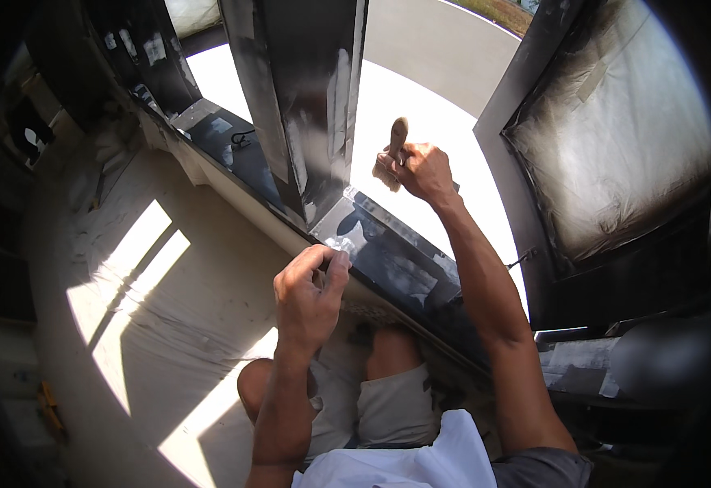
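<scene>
We note right hand gripping brush low, likely for control; left hand pinched near sill, contents unclear.

Look, the dark sill carries white patches, a small black fitting; sunlight stripes the pale floor.

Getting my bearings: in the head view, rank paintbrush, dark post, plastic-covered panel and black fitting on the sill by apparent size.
1. Plastic-covered panel
2. Dark post
3. Paintbrush, partly hidden by the right hand
4. Black fitting
</scene>
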{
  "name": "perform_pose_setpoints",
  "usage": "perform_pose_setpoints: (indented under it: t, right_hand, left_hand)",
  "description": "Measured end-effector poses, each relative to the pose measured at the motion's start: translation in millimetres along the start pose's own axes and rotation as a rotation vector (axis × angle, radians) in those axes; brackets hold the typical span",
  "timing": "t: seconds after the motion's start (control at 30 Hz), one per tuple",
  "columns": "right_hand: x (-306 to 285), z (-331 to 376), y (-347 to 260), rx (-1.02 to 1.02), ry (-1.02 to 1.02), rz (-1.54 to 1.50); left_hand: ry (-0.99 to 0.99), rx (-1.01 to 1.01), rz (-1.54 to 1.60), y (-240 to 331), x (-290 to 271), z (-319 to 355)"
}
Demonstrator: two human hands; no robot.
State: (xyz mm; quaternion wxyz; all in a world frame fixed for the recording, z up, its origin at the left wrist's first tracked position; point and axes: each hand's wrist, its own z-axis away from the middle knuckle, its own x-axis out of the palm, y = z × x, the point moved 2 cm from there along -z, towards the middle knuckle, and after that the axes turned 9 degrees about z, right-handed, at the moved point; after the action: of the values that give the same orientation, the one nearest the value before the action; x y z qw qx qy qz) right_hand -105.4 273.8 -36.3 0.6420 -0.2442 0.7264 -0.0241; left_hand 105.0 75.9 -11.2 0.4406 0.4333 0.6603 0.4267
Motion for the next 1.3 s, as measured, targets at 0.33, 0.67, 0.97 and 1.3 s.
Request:
perform_pose_setpoints:
  t: [0.33, 0.67, 0.97, 1.3]
  right_hand:
    - [29.7, -7.6, -0.3, 0.123, 0.352, -0.405]
    - [5.9, 1.0, 1.4, 0.085, 0.179, 0.082]
    - [44.1, 7.8, 12.5, 0.261, 0.331, -0.287]
    - [36.9, 16.6, -4.1, 0.202, 0.426, -0.311]
  left_hand:
    - [-0.014, -0.03, -0.018, 1.2, -0.9, 0.4]
    - [-0.011, -0.019, -0.012, -1.0, -0.4, -0.3]
    - [-0.031, -0.039, 0.031, 6.0, 8.2, 1.7]
    - [-0.024, 0.013, 0.042, 2.9, 16.0, 0.9]
